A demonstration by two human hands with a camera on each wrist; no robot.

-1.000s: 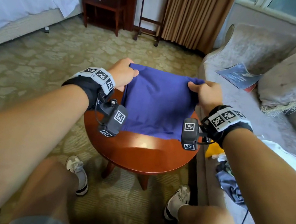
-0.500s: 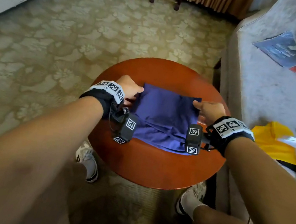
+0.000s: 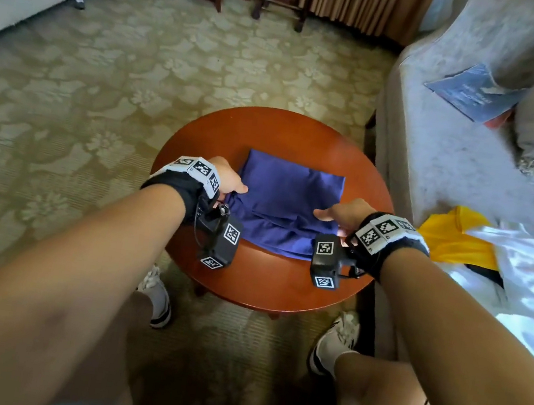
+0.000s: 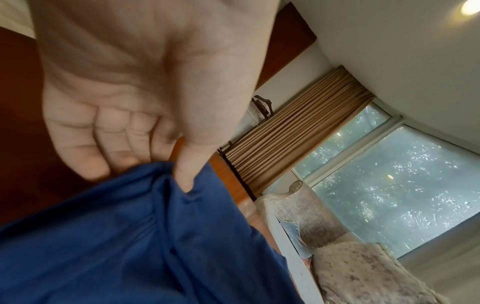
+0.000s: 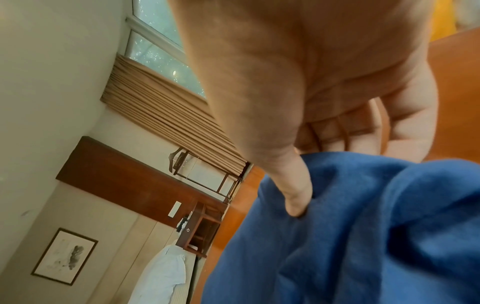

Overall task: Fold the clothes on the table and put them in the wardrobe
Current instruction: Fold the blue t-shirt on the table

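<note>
Wrist views show what the head view hides: left hand [image 4: 145, 82] w/ thumb on top of the blue garment [image 3: 287, 205] and fingers slipped under its left edge, pinching it; right hand [image 5: 324, 86] does the same at the right edge. Soft knit cloth, folded to a rough rectangle, lies mid round glossy wood table [image 3: 220, 133]. Right: pale sofa [image 3: 439, 152] w/ yellow cloth [image 3: 454, 240], white cloth [image 3: 531, 276], 1 booklet [image 3: 469, 93]. Patterned carpet [image 3: 102, 91] around.
</note>
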